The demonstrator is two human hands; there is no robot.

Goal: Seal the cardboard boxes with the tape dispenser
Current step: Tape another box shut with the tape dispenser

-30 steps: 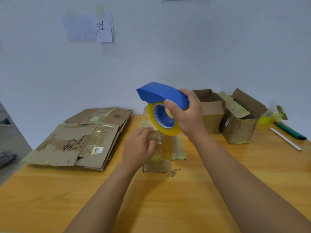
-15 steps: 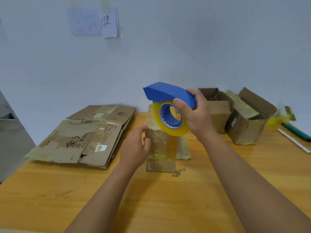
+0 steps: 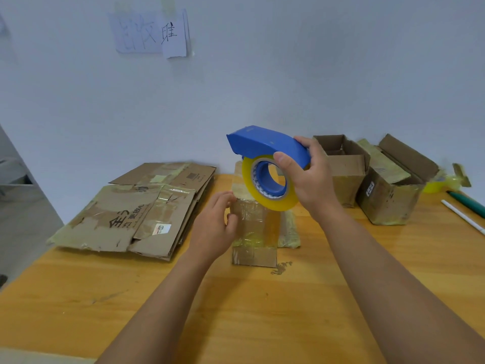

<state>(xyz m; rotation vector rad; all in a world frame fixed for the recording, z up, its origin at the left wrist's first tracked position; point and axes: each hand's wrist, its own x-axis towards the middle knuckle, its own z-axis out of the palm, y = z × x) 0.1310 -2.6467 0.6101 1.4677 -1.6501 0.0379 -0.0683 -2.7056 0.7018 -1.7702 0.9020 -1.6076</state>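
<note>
Over the last second I see little change in the hands themselves: my right grip (image 3: 305, 177) keeps its hold on the blue tape dispenser (image 3: 267, 145), thumb on the near side and fingers wrapped over the back of the housing, with the yellowish tape roll (image 3: 270, 183) hanging under it. The dispenser stays raised, above and just beyond the small cardboard box (image 3: 256, 229) on the worktop (image 3: 236, 311). My left grip (image 3: 214, 227) has slid from the box's top toward its left edge; its fingers now curl round that upper edge and steady the box directly below the dispenser. The view has shifted a little too, so part of the apparent motion is my head.

I judge this box nearly wrapped, since glossy tape already covers its near face. Two open boxes (image 3: 343, 164) stand well to the right of my right grip, still unsealed.
</note>
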